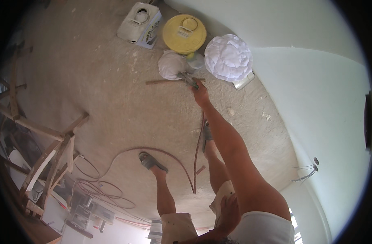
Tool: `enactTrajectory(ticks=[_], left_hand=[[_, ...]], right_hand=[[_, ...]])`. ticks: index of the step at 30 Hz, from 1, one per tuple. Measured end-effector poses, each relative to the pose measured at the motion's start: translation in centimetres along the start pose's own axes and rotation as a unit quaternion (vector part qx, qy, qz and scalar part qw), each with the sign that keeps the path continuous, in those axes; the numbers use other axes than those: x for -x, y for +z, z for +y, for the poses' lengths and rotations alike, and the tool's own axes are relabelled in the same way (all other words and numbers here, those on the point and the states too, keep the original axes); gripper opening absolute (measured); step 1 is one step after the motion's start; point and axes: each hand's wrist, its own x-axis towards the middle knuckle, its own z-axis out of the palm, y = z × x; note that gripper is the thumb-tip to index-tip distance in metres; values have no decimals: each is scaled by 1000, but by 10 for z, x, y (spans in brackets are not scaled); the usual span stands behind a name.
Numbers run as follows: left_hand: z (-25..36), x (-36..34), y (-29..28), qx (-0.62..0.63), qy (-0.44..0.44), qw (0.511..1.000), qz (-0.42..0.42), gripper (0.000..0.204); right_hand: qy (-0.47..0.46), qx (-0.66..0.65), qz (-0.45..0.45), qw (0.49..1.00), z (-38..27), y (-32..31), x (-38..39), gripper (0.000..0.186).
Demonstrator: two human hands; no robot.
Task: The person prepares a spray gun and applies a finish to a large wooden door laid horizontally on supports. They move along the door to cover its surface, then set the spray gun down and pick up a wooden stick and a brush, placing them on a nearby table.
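Note:
My right arm stretches far forward, and my right hand [201,94] is closed around a small metallic spray gun [187,79] with a greenish part. A reddish hose [199,138] runs from beneath that hand back along the floor. The gun's front end is beside a pale cloth-covered bundle [171,65], close above a thin wooden stick [163,82]; whether they touch is unclear. My left hand [228,211] lies on my right leg near the hem of the shorts, fingers extended, holding nothing visible.
Along the wall stand a yellow-lidded bucket [184,36], a rectangular tin [137,26], a clear container [195,61] and a white cloth-topped container [228,57]. Wooden trestles [43,128] and hose coils [106,193] occupy the left. Wires [310,171] protrude from the right wall.

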Motion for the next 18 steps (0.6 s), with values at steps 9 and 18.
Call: enactTrajectory(ticks=[9, 18], left_hand=[[-213, -14, -24, 279, -287, 879, 258, 58], [-355, -64, -43, 573, -267, 675, 381, 60]], right_hand=[[-289, 343, -113, 887, -38, 83, 27, 31], [-207, 544, -166, 796, -11, 120, -51, 16]])
